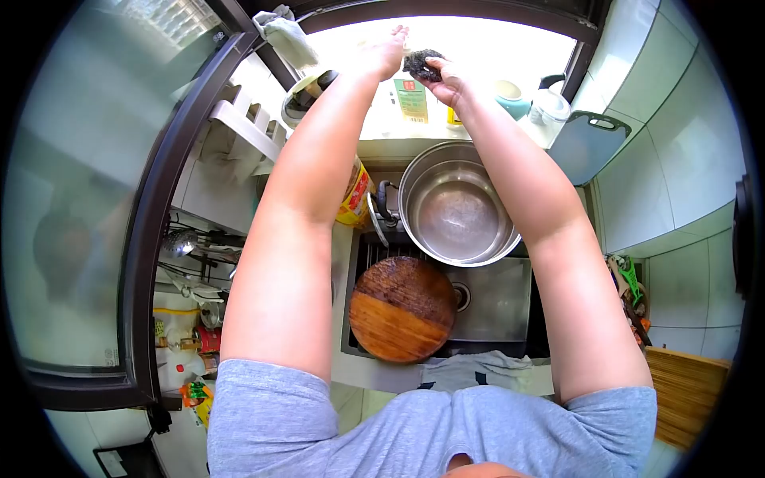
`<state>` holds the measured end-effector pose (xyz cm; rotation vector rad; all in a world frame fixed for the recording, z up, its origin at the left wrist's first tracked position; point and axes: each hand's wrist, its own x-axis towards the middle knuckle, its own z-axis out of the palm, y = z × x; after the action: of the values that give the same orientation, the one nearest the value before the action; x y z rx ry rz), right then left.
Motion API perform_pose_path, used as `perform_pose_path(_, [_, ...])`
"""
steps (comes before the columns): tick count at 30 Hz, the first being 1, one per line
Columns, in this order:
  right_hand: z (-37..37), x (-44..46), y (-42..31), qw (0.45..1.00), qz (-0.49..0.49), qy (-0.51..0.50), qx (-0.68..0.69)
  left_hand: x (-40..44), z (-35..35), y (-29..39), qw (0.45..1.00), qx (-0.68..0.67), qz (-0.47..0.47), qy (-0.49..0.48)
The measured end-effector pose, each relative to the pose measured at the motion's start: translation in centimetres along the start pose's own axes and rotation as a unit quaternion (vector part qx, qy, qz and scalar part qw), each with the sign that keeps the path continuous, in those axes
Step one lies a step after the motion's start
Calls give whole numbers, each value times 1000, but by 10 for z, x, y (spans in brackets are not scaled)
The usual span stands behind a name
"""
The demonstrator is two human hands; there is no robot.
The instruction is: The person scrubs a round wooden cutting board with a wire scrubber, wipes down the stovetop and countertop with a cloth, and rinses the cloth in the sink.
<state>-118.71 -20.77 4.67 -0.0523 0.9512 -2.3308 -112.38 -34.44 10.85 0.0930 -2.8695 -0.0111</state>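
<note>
Both arms stretch forward to the bright window ledge. My right hand (448, 81) is closed on a dark, mesh-like scouring pad (422, 65). Just left of it, my left hand (388, 54) is raised; its fingers are partly washed out by the glare, and I cannot make out anything in it. Below the hands, a green and white carton (412, 101) stands on the ledge. A large steel pot (458, 209) sits at the back of the sink, nearer to me than the ledge. In front of the pot, a round wooden board (403, 309) lies over the sink's left part.
A yellow and red packet (356, 195) stands left of the pot. A teal container (512, 99), a clear jug (548, 107) and a grey-blue cutting board (588, 146) are at the back right. A grey cloth (476, 371) lies on the front edge. An opened window frame (169, 191) rises on the left.
</note>
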Motion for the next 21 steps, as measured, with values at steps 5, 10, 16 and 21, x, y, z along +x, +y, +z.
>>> perform_pose_path(5, [2, 3, 5, 999, 2, -18, 35, -4, -2, 7, 1000, -18, -16, 9])
perform_pose_path(10, [-2, 0, 7, 998, 6, -37, 44, -11, -10, 8, 999, -28, -21, -3])
perform_pose_path(16, [-8, -13, 2, 997, -16, -75, 29, -39, -17, 27, 938, -142, -14, 316])
perform_pose_path(21, [-26, -21, 0, 970, 14, -229, 74, -193, -80, 98, 895, -236, -23, 378])
